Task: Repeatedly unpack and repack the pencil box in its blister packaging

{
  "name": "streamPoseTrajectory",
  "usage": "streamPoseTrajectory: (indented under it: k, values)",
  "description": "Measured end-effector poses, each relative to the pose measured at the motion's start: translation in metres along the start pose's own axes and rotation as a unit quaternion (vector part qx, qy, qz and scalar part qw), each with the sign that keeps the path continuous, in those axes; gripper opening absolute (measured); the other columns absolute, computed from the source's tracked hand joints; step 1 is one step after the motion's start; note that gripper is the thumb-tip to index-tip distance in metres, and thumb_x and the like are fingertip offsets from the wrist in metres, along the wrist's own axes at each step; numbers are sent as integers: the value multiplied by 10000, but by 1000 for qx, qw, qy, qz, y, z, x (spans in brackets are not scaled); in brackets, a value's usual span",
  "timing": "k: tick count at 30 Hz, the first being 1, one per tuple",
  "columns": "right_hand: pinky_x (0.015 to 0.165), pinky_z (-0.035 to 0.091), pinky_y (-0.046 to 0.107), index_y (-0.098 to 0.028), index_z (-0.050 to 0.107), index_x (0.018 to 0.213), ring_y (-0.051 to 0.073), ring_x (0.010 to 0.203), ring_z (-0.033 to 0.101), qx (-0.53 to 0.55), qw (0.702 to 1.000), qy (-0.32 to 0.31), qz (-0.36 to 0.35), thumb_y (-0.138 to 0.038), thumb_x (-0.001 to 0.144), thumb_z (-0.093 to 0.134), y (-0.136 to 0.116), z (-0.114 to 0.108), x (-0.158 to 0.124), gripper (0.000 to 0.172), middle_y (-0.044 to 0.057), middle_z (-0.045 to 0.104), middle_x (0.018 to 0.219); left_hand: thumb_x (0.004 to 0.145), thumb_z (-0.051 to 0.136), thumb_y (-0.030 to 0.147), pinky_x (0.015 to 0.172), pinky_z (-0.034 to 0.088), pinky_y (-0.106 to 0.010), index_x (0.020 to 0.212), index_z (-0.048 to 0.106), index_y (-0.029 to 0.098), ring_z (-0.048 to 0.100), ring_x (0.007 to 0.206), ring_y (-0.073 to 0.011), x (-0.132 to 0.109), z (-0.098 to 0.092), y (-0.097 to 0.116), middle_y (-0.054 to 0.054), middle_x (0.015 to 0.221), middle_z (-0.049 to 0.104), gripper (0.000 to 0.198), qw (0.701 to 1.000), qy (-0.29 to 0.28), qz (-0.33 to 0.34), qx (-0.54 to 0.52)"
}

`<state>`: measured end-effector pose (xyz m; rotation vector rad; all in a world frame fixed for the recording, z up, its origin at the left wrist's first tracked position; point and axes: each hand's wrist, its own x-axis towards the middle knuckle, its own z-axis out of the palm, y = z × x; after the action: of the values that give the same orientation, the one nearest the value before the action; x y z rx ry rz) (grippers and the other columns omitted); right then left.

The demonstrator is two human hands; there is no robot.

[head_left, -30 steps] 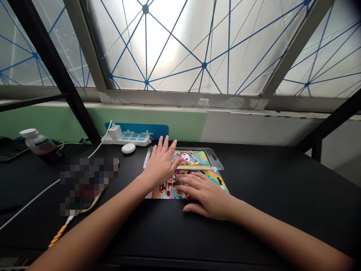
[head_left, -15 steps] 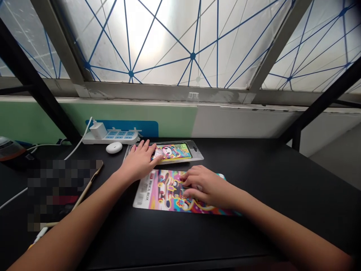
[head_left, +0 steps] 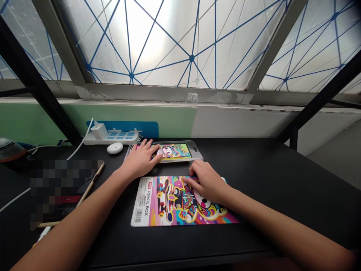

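1. Just below the middle of the frame: one printed card [head_left: 176,205], flat on the black desk [head_left: 267,195], its left end marked PENCIL BOX above a barcode, the rest a bright cartoon figure with a skateboard.
2. Right of centre: one right hand [head_left: 209,182], lying over the card's upper right part, fingers bent, thumb toward the left; whether it pinches the card I cannot tell from my camera.
3. Frame centre, above the card and apart from it: one clear plastic package [head_left: 179,151], with a colourful printed front.
4. Left of centre: one left hand [head_left: 141,160], palm down and fingers spread over the package's left end. I count the two hands as apart from each other.
5. Left of the package: one white rounded case [head_left: 115,148]; behind it, one white power strip [head_left: 122,137] bearing a white plug [head_left: 99,130].
6. Lower left: one dark item [head_left: 56,184], pixelated, which I cannot identify.
7. Left edge: one bottle [head_left: 10,151], partly cut off.
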<state>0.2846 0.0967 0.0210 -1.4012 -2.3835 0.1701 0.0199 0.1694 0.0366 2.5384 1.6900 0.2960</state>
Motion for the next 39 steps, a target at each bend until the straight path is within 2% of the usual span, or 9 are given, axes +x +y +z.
streamPoseTrajectory:
  k: [6,11,13,15,19,21,25,30,39]
  values:
    - [547,320,289,-239,496,843,166,571,502,43,996,-17,77,-572,923,519,24,-28,4,343,-12,585,650,979,310,618,1134,234,-628,1324,602,290,263,1492,-350,0,-9,-1,-97,1579,399,558,998,-27,-12,-58]
    - [567,356,295,-232,573,688,181,632,554,49,980,-116,152,-687,912,430,91,-55,9,527,8,629,670,962,392,607,1119,270,-628,964,650,255,385,1414,-372,-6,-10,9,-94,1379,595,437,996,4,14,-83]
    - [577,381,300,-233,616,708,194,660,581,48,969,-152,187,-720,887,436,113,-61,10,549,14,662,714,953,424,600,1128,250,-641,926,621,242,392,1406,-370,-8,-9,13,-102,1384,584,409,997,11,23,-73]
    - [620,421,312,-236,659,775,216,724,616,42,968,-142,202,-706,878,461,123,-62,10,521,31,699,792,953,426,591,1130,232,-662,952,604,236,387,1409,-367,-9,-7,16,-119,1415,557,397,998,14,23,-59]
    - [804,471,359,-231,686,971,255,944,632,51,985,-25,161,-606,907,490,107,-50,13,429,80,709,1050,978,372,554,1126,211,-687,1136,590,240,335,1449,-361,-10,-5,19,-144,1500,485,413,999,2,13,-40]
    - [816,476,366,-228,679,1029,252,956,630,70,986,-1,148,-588,909,509,92,-41,15,415,84,702,1082,987,352,544,1130,187,-691,1278,555,258,272,1483,-359,-10,-5,19,-132,1566,408,455,999,-8,11,-33]
    - [727,473,338,-226,706,982,227,855,634,106,984,-23,138,-589,901,531,80,-33,18,411,60,719,973,990,327,559,1135,170,-683,1444,467,285,213,1508,-357,-9,-2,18,-115,1609,336,549,1000,-16,11,-19]
    - [603,424,301,-240,727,934,196,724,613,118,972,-65,190,-656,859,555,100,-45,14,456,25,708,823,987,306,577,1135,178,-681,1473,461,296,211,1506,-370,-8,-1,18,-101,1607,342,582,1000,-22,14,-12]
    - [646,457,297,-243,737,938,213,805,646,97,972,-42,208,-637,829,603,105,-61,10,430,34,729,910,989,279,578,1133,199,-671,1492,438,291,204,1511,-355,-7,0,17,-89,1612,332,600,999,-32,13,7]
